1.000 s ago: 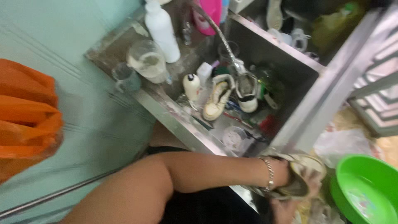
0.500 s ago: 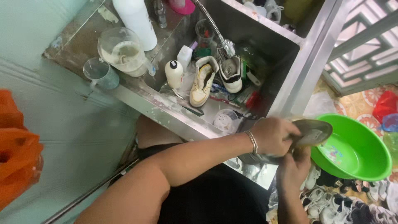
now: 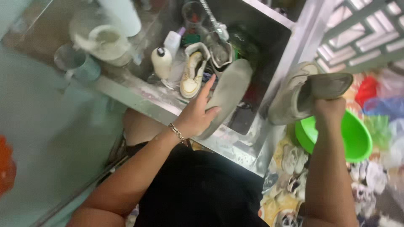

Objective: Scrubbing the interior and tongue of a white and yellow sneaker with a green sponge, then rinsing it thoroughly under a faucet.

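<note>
In the head view, a grey insole (image 3: 227,94) is held flat against the palm and outstretched fingers of the left hand (image 3: 198,115), over the near rim of the steel sink (image 3: 168,110). The fingers are spread almost straight, so the insole is pressed and steadied rather than clenched. The right hand (image 3: 328,110) is closed around the heel end of a pale grey shoe (image 3: 290,98), which is raised beside the sink's right wall, above a green basin (image 3: 357,138) on the floor. A second flat grey piece (image 3: 328,84), probably another insole, is seen jutting from the shoe's opening under the same grip.

Inside the sink a white sneaker (image 3: 192,73) lies sole-down next to a small white bottle (image 3: 161,62); a tap (image 3: 214,25) hangs above them, and a bowl with pale residue (image 3: 103,42) sits on the counter to the left.

For this step to go well, the insole is best gripped by a curled thumb at its edge, since a wet insole on an open palm can slip into the sink. The shoe is better kept level, so that the loose piece is not tipped out.
</note>
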